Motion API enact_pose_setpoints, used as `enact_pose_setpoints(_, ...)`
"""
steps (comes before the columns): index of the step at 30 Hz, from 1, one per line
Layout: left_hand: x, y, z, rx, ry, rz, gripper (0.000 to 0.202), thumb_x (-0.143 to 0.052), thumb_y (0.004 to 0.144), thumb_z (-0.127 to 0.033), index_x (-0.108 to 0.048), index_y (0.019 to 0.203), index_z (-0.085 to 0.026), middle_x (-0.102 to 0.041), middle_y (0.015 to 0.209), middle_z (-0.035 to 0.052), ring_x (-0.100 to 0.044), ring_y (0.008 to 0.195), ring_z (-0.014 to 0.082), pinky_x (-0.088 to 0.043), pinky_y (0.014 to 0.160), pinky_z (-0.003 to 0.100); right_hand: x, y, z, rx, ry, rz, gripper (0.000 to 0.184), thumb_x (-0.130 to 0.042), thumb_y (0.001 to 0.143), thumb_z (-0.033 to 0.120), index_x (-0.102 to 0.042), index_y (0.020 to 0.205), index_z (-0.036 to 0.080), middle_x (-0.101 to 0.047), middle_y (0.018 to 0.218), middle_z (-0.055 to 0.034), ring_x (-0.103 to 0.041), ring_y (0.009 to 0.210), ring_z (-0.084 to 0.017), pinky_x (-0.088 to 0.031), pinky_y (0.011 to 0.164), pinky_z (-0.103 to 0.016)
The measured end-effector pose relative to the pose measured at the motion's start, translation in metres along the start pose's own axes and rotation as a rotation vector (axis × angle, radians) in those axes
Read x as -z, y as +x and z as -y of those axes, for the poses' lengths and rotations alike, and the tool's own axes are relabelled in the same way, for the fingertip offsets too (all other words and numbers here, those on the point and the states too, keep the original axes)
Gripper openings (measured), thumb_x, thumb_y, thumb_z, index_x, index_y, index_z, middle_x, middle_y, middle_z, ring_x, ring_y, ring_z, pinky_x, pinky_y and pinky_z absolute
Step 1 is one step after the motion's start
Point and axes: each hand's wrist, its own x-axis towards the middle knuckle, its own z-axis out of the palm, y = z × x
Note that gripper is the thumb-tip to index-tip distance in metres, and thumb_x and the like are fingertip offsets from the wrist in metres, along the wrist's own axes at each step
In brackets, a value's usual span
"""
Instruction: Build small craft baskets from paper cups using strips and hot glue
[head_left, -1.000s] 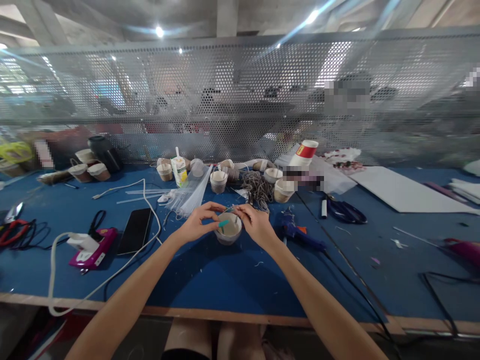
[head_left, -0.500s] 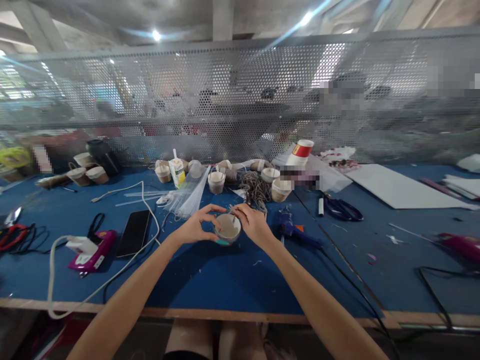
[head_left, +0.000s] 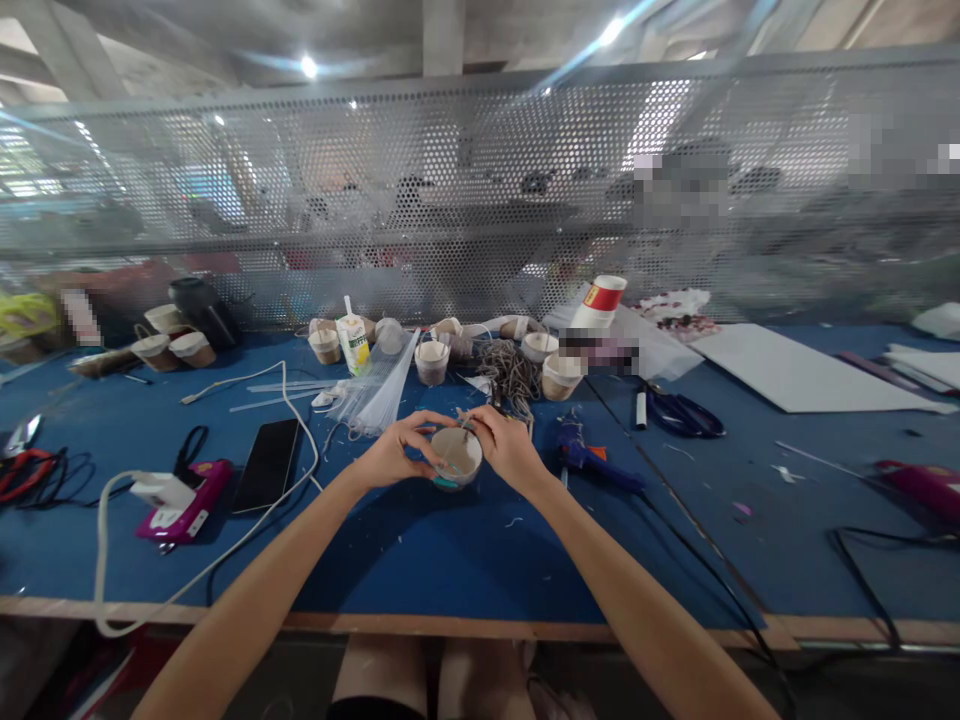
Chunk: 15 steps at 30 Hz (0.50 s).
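A small pale cup stands over the blue table in front of me, its open mouth tilted towards me. My left hand grips its left side, thumb near the front and fingers around the back. At the far right rim, my right hand pinches a short grey cord, whose end reaches the cup's wall. The fingertips partly cover where cord and rim meet. Behind my right hand lies a tangled heap of grey-brown cord. A blue glue gun lies to the right of that hand.
Several similar cups, one of them a handled cup, line the back with a drink carton. A phone, purple power strip and white cable lie left. Scissors and a white board lie right. A perforated metal screen stands behind.
My left fingers have shifted slightly on the cup's side. The right hand still pinches at the rim, with more of the grey cord showing. The view has moved only slightly.
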Motion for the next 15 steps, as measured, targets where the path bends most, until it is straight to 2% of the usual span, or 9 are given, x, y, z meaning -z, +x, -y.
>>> enact_pose_setpoints(3, 0.003, 0.001, -0.004, 0.018, 0.022, 0.023, 0.014, -0.076, 0.060, -0.023, -0.070, 0.071, -0.021, -0.052, 0.117, 0.0080, -0.050, 0.112, 0.0247, -0.039, 0.098, 0.044, 0.003, 0.001, 0.001, -0.009, -0.021, 0.006, 0.018, -0.042, 0.088, 0.024, -0.060, 0.087, 0.018, -0.069, 0.077, -0.0049, -0.064, 0.063, -0.015, -0.044, 0.059, -0.022)
enact_pose_setpoints(5, 0.005, 0.001, -0.006, 0.023, 0.058, -0.002, 0.020, -0.076, 0.059, -0.028, -0.068, 0.076, -0.020, -0.053, 0.114, 0.0091, -0.050, 0.112, 0.0251, -0.039, 0.097, 0.043, 0.007, 0.002, 0.004, -0.009, -0.029, 0.003, 0.020, -0.043, 0.088, 0.026, -0.061, 0.088, 0.019, -0.070, 0.079, -0.0049, -0.064, 0.063, -0.015, -0.044, 0.059, -0.022)
enact_pose_setpoints(9, 0.007, 0.003, -0.014, 0.025, 0.131, -0.200, 0.031, -0.061, 0.074, -0.040, -0.061, 0.098, -0.019, -0.056, 0.107, 0.0098, -0.054, 0.103, 0.0221, -0.044, 0.089, 0.039, 0.018, 0.007, 0.013, 0.028, -0.025, -0.033, 0.021, -0.044, 0.088, 0.027, -0.063, 0.089, 0.018, -0.071, 0.083, -0.0047, -0.065, 0.069, -0.015, -0.046, 0.062, -0.022)
enact_pose_setpoints(12, 0.006, 0.009, -0.030, 0.007, 0.241, -0.322, 0.041, -0.045, 0.084, -0.041, -0.044, 0.120, -0.021, -0.055, 0.110, 0.0100, -0.055, 0.097, 0.0188, -0.047, 0.082, 0.034, 0.025, 0.013, 0.020, 0.094, -0.087, -0.056, 0.023, -0.044, 0.088, 0.027, -0.064, 0.089, 0.018, -0.071, 0.083, -0.0057, -0.065, 0.075, -0.016, -0.046, 0.066, -0.024)
enact_pose_setpoints(13, 0.006, 0.012, -0.037, -0.001, 0.318, -0.325, 0.044, -0.043, 0.085, -0.041, -0.040, 0.124, -0.022, -0.054, 0.112, 0.0100, -0.055, 0.095, 0.0182, -0.048, 0.080, 0.033, 0.027, 0.016, 0.023, 0.124, -0.118, -0.048, 0.023, -0.044, 0.088, 0.027, -0.065, 0.089, 0.018, -0.071, 0.083, -0.0060, -0.065, 0.076, -0.017, -0.046, 0.067, -0.024)
enact_pose_setpoints(15, 0.005, 0.019, -0.050, 0.006, 0.543, -0.263, 0.041, -0.044, 0.085, -0.039, -0.044, 0.123, -0.023, -0.055, 0.112, 0.0091, -0.056, 0.091, 0.0177, -0.046, 0.080, 0.033, 0.031, 0.021, 0.027, 0.177, -0.171, -0.013, 0.022, -0.045, 0.088, 0.026, -0.065, 0.089, 0.018, -0.070, 0.082, -0.0064, -0.064, 0.076, -0.017, -0.046, 0.066, -0.025)
